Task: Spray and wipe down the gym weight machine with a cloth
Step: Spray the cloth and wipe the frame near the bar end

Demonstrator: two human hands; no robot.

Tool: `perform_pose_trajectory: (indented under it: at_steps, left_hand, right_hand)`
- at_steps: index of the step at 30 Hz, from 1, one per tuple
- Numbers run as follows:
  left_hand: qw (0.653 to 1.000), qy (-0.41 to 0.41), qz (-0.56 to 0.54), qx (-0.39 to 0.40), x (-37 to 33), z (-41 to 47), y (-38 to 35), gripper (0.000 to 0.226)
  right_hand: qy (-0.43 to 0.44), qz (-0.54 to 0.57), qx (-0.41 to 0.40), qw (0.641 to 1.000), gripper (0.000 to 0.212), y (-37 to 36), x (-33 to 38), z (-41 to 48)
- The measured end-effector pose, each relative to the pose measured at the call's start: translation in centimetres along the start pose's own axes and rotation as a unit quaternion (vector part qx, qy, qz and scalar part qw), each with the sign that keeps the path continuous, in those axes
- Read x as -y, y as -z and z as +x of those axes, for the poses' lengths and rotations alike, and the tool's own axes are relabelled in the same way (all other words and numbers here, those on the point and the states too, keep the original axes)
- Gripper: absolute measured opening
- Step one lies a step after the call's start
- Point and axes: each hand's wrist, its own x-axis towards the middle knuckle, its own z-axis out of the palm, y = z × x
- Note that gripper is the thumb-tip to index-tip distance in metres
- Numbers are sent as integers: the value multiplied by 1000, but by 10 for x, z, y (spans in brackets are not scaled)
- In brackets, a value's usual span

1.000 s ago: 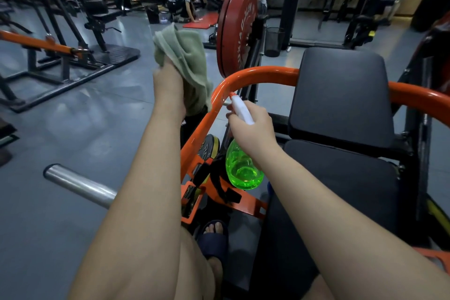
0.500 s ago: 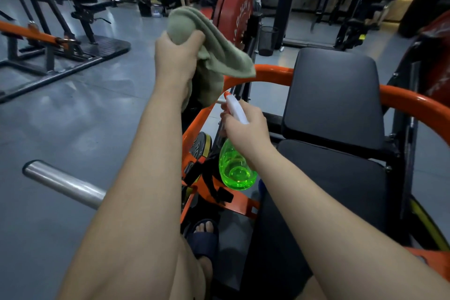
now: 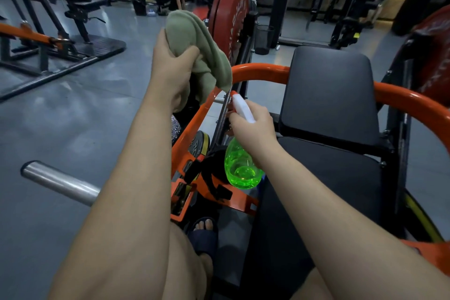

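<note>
The green spray bottle (image 3: 241,170) hangs tilted below the right hand (image 3: 253,130); how much liquid it holds is unclear. The right hand's fingers curl round the white spray head, and the nozzle points up toward the cloth (image 3: 194,39) and the orange bar (image 3: 258,72) of the weight machine. The left hand (image 3: 171,68) is higher, to the left and apart from the right. It clutches the bunched cloth, whose lower edge hangs by the bar's bend. Both arms reach forward. The black pads (image 3: 328,90) sit right of both hands.
</note>
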Motion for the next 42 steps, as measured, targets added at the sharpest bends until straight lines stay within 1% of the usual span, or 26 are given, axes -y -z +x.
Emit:
perform_pose_trajectory:
  at_steps: [4, 6, 9, 11, 13, 15, 18, 21, 23, 24, 26, 28, 30, 34, 38, 42]
  left_hand:
    - [1000, 11, 8, 12, 2, -2, 5, 37]
    - [1000, 5, 25, 4, 5, 1, 0, 37]
    - [994, -3, 84, -69, 4, 6, -13, 38]
    - [988, -17, 101, -119, 3, 8, -20, 37]
    - [985, -24, 104, -138, 5, 9, -20, 40]
    - [989, -9, 104, -107, 7, 10, -14, 45]
    - [992, 28, 122, -19, 3, 8, -1, 52]
    - [987, 62, 144, 31, 0, 1, 12, 50]
    - [984, 68, 162, 21, 3, -7, 17, 48]
    - [979, 64, 191, 4, 5, -12, 18, 42]
    - [953, 61, 294, -38, 7, -18, 19, 31]
    - [934, 78, 344, -54, 11, -18, 24, 30]
    - [933, 104, 339, -60, 14, -16, 30, 37]
    - [915, 152, 373, -27, 18, -17, 26, 46]
    - [929, 162, 332, -27, 23, -17, 12, 45]
    - [939, 162, 302, 1, 20, -12, 13, 58]
  right_hand:
    - [-13, 0, 2, 1000, 14, -3, 2, 3]
    - [-12, 1, -1, 1000, 19, -7, 1, 4]
    - [-7, -7, -5, 1000, 25, -12, 1, 4]
    - [-3, 2, -3, 1000, 26, -12, 0, 4]
    - [3, 2, -1, 1000, 26, -12, 0, 6]
    - [1, -4, -1, 1000, 25, -10, -1, 8]
    - [-3, -8, -3, 1000, 20, -5, -1, 8]
    - [-6, -4, -2, 1000, 17, -3, -2, 9]
    - [-9, 0, -5, 1000, 18, -4, 0, 9]
    - [-9, 3, -4, 1000, 18, -4, 1, 9]
    - [-8, 7, 0, 1000, 19, -3, 2, 7]
    - [-2, 3, 5, 1000, 19, -2, 2, 6]
    - [5, -4, 3, 1000, 19, -2, 1, 6]
    - [15, -8, -2, 1000, 16, -3, 0, 8]
    - [20, -13, -3, 1000, 15, -2, 0, 8]
    - [13, -12, 3, 1000, 15, -1, -2, 7]
